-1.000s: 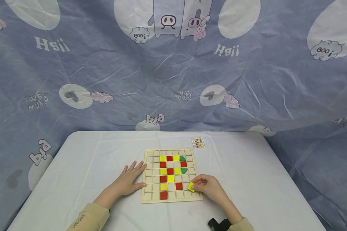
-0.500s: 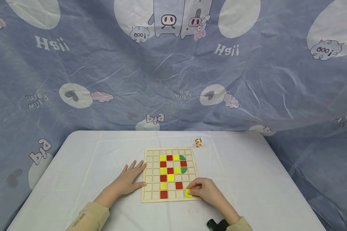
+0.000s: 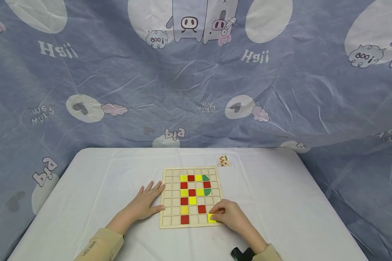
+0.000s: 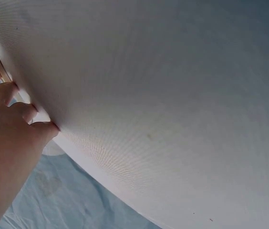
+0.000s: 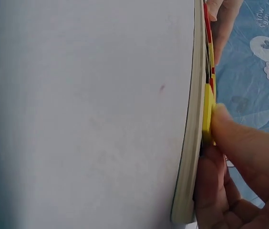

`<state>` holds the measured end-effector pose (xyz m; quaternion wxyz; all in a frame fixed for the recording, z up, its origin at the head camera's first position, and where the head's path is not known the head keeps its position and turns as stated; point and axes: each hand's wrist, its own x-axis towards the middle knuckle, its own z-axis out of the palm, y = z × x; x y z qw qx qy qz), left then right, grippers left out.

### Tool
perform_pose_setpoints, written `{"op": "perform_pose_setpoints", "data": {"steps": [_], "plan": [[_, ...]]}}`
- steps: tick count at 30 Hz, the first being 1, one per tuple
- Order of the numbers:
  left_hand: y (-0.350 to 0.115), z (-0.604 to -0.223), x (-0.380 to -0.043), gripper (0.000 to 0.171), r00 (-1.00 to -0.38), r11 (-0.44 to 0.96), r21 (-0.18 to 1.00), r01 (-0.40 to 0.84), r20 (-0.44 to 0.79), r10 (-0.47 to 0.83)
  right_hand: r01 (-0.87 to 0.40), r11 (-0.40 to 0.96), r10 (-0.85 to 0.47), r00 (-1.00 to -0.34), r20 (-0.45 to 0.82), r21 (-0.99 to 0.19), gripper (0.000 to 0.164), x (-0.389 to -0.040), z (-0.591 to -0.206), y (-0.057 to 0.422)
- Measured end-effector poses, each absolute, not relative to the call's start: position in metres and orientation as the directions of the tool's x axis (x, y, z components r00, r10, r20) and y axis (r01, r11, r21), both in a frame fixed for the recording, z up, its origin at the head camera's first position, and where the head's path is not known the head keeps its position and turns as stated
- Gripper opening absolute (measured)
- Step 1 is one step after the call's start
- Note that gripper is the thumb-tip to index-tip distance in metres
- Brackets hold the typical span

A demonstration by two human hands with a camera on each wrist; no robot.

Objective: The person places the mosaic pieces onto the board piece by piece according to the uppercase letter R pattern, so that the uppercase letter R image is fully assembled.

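Note:
A pale wooden grid board lies on the table, with red and yellow square tiles and two green rounded pieces set in its cells. My left hand rests at the board's left edge, fingers spread and touching the rim. With thumb and fingers, my right hand pinches a yellow square tile over the front row, near the right corner. From the right wrist, the yellow tile sits at the board's edge under the thumb; whether it lies flat in a cell is hard to tell.
A small printed card with a coloured grid pattern lies beyond the board's far right corner. A black object is by the right wrist. White cloth covers the table, and a patterned blue curtain hangs behind.
The right hand has moved left and toward the front edge with the yellow tile, bringing it down over a front-row cell. The left hand has kept its place.

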<state>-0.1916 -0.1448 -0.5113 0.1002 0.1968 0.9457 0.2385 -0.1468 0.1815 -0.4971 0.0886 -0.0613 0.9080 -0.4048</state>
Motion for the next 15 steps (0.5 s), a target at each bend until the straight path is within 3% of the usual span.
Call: {"op": "perform_pose_setpoints", "data": {"steps": [15], "plan": [[-0.1425,-0.512,-0.1923,0.082,-0.906,0.815,0.488,0.314,-0.102,0.41,0.006,0.671,-0.118,-0.986,-0.115,-0.742,0.016,-0.1478,-0.4936,0.1842]]}}
